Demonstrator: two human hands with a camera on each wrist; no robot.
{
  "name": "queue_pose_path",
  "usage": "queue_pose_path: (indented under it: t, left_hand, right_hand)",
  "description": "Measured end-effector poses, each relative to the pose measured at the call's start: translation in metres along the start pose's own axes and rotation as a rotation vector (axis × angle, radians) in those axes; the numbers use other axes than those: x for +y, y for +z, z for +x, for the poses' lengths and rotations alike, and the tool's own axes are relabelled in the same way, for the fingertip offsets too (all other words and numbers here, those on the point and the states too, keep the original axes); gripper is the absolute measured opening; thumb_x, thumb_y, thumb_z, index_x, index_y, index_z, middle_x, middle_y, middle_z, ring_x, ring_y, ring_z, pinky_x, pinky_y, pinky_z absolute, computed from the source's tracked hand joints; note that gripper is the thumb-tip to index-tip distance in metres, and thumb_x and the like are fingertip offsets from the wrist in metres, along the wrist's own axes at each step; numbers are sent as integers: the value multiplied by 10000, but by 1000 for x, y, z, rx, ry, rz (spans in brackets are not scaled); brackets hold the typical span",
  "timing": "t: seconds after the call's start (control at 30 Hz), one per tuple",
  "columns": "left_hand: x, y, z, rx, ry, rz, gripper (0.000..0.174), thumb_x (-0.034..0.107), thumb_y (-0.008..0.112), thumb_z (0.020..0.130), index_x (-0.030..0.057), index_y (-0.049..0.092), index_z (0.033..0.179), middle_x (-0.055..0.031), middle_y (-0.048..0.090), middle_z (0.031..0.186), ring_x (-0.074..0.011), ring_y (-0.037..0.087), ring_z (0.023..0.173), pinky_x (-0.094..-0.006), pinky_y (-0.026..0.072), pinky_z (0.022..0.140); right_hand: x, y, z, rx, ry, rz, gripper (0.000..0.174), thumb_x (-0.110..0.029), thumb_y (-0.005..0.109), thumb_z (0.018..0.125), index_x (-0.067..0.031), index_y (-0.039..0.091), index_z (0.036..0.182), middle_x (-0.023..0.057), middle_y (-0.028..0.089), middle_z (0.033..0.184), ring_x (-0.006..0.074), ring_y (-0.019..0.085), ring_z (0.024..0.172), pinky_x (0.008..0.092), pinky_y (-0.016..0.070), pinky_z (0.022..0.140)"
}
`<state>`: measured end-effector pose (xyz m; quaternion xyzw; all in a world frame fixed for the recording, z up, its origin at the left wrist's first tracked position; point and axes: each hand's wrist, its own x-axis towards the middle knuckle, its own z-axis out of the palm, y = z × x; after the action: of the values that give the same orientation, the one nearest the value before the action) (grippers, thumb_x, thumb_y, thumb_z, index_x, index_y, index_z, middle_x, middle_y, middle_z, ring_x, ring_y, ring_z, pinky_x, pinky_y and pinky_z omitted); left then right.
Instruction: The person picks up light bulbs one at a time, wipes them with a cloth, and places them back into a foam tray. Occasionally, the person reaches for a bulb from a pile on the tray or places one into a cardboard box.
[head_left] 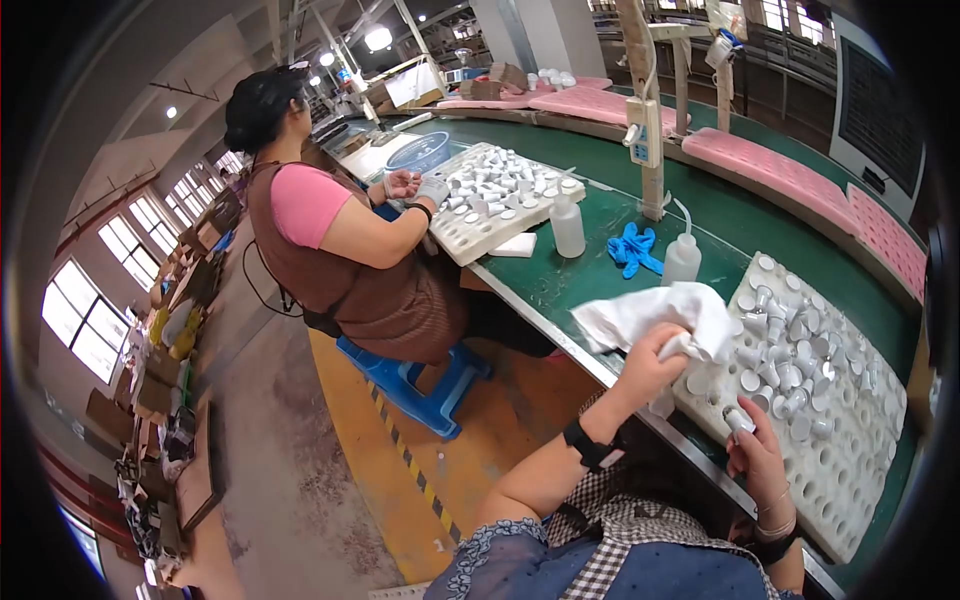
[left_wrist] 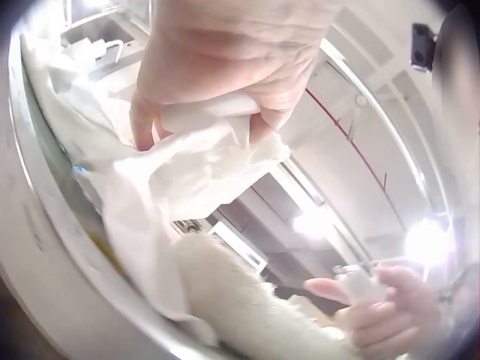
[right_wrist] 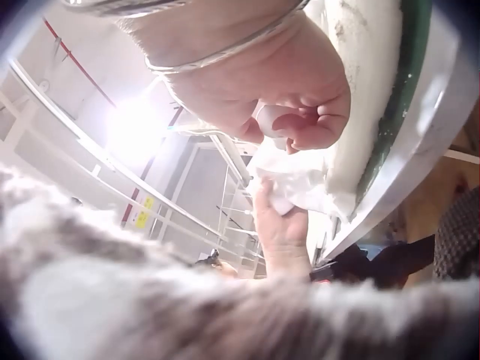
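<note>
In the head view my left hand [head_left: 655,365] grips a white cloth [head_left: 660,312], which hangs out to the left over the bench edge. The left wrist view shows the cloth [left_wrist: 180,169] bunched under the fingers of that hand [left_wrist: 225,60]. My right hand [head_left: 762,455] holds a small white and silvery cup-like piece [head_left: 738,420] between thumb and fingers, above the near edge of a white foam board [head_left: 850,500]. Many similar pieces [head_left: 795,375] lie heaped on the board, which has rows of round holes. Cloth and held piece are apart.
A squeeze bottle [head_left: 682,260], blue gloves [head_left: 633,250] and another bottle [head_left: 567,228] stand or lie on the green bench [head_left: 540,283]. To the left a person [head_left: 340,220] sits on a blue stool [head_left: 425,395] by a second loaded board [head_left: 450,238]. A post [head_left: 650,180] rises behind.
</note>
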<state>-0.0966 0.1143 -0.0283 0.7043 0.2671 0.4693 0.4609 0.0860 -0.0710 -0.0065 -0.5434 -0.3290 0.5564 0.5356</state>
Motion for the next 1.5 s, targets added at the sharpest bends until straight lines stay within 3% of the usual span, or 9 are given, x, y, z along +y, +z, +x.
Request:
queue_pose_path:
  t: [0.07,0.27,0.47,0.6,0.77,1.0,1.13,1.23,1.5]
  left_hand:
    - [12,6,-7,-178,-142,-306,309,58,627,724,13,613,1029,-72,607,1010,-177,559,1010,-325,437,904]
    - [67,37,-30,-311,618,144,365,30,701,612,45,612,966,-123,592,1025,-343,568,983,-396,459,872]
    - [40,58,-44,-296,310,53,469,-19,707,615,55,604,1068,-132,590,1012,-343,580,936,-372,488,776]
    - [25,74,-43,-116,167,-199,426,-29,692,717,34,594,1126,-84,613,1034,-236,609,968,-318,482,834]
    - [27,50,-2,283,-41,-303,333,4,618,840,24,570,1169,-77,628,1097,-161,586,1018,-298,465,890]
    - [36,-15,81,612,420,257,344,64,673,801,47,578,1131,-133,609,1005,-295,596,932,-348,475,851]
    - [3,-8,77,311,263,661,365,186,727,746,92,612,1079,-127,614,1009,-326,573,957,-418,457,840]
    - [-3,-5,56,321,505,661,411,251,784,692,75,625,1027,-112,627,986,-318,572,935,-425,447,834]
    - [0,5,10,85,252,532,413,15,663,814,-11,573,1217,-133,586,1190,-257,555,1088,-361,403,984]
  right_hand:
    - [-1,4,6,2,-10,-25,539,-163,514,923,-88,352,1432,18,545,762,62,425,521,219,410,460]
    - [21,7,19,89,-144,-126,322,-338,485,939,-97,574,1135,-16,563,753,72,510,506,235,398,420]
    - [29,-16,16,-304,28,400,285,-362,407,951,-110,540,972,-5,486,694,66,344,451,250,285,394]
    - [8,6,6,-197,107,426,261,-360,426,943,-114,509,968,0,486,699,71,313,442,248,281,393]
    - [-19,8,-11,-32,-57,349,474,-318,465,925,-102,439,1346,10,491,708,62,312,449,224,310,393]
    - [-33,-66,-33,223,-138,198,543,-252,471,916,-109,369,1431,2,489,720,49,332,458,196,341,391]
    - [-42,-115,-47,306,-160,34,529,-215,458,912,-100,386,1423,18,517,734,56,360,449,205,336,391]
    - [-57,-141,-57,354,-137,-24,518,-124,392,882,-64,409,1396,29,518,685,68,378,442,228,381,388]
    - [-100,-223,-106,615,85,-206,391,-264,581,913,-77,533,1253,10,570,762,53,457,520,238,457,479]
